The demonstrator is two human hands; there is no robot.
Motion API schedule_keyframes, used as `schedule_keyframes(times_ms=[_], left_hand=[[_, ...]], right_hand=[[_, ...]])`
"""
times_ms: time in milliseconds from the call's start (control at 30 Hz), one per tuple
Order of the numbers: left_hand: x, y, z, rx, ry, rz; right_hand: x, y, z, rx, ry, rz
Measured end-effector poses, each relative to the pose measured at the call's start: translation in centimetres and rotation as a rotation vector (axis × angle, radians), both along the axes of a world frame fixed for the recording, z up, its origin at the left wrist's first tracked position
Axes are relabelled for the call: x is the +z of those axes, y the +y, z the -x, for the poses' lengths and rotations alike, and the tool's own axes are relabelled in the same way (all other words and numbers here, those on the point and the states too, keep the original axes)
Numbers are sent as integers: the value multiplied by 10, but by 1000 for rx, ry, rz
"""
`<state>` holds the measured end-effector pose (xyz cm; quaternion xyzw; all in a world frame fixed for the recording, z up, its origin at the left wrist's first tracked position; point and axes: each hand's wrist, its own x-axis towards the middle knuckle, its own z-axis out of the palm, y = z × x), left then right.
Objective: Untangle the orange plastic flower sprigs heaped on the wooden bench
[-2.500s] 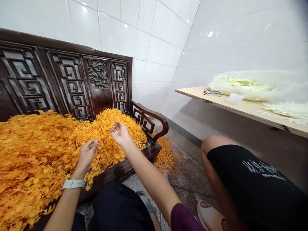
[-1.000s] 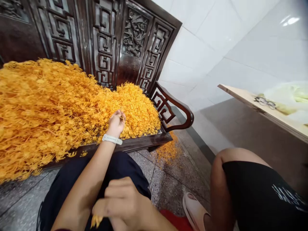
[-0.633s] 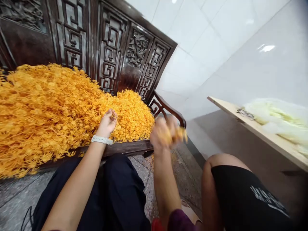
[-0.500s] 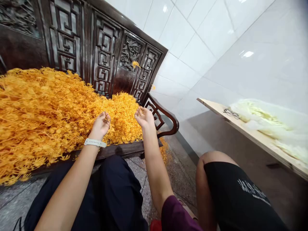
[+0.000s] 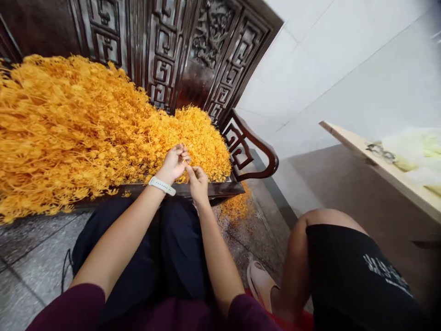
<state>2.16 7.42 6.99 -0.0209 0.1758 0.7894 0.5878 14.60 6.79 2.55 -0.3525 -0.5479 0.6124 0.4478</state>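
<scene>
Head | hands (image 5: 174,164) (image 5: 199,185) together, pinching small orange strand (image 5: 185,161) | white print (image 5: 386,274) on black shorts (image 5: 339,269) unreadable

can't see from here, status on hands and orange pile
Left hand and right hand close together by orange pile; grip unclear. Pile heaped on dark bench. Armrest at pile's right.

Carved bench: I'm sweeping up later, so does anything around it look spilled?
Yes. Loose orange bits lie scattered on the floor near the armrest, apart from the orange pile on the bench, so they look spilled.
</scene>
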Motion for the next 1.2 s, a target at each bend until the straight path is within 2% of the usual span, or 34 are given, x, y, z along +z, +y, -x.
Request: schedule_keyframes(times_ms=[133, 233, 300, 367, 467, 533, 600, 700, 767, 833, 900, 933, 967, 1000, 1067, 1133, 1200], left_hand=[[-2, 1, 13, 40, -49, -16], [-3, 1, 23, 75, -53, 54], [-2, 0, 22, 61, -42, 98], [1, -2, 16, 42, -37, 119], [6, -5, 7, 9, -27, 123], [9, -4, 10, 12, -22, 111], [9, -2, 25, 84, -28, 103], [7, 3, 60, 299, -54, 58], [6, 3, 77, 346, -33, -21], [7, 1, 82, 295, 26, -95], [6, -1, 77, 239, 84, -109], [6, -2, 72, 223, 103, -88], [5, -3, 67, 207, 117, -56], [4, -3, 63, 195, 125, -20], [0, -2, 59, 201, 136, 34], [-3, -1, 59, 226, 151, 53], [-4, 1, 61, 223, 186, 65]], right_hand=[[-13, -11, -1, 13, -53, -93], [-19, -26, -3, 20, -65, -113], [-18, -36, -6, 30, -72, -123], [-9, -44, -9, 43, -100, -151], [12, -52, -21, 41, -175, -225], [25, -63, -33, 69, -195, -260], [35, -81, -48, 254, -175, -273], [44, -110, -67, 816, -129, -300], [55, -117, -74, 1137, -94, -350], [75, -105, -76, 1406, -56, -438], [100, -78, -70, 1679, 3, -486], [112, -60, -65, 1714, 52, -451], [122, -42, -59, 1637, 115, -378], [130, -23, -52, 1465, 180, -296], [138, 8, -35, 990, 282, -184], [134, 27, -20, 556, 374, -59], [120, 31, -9, 208, 465, 158]])
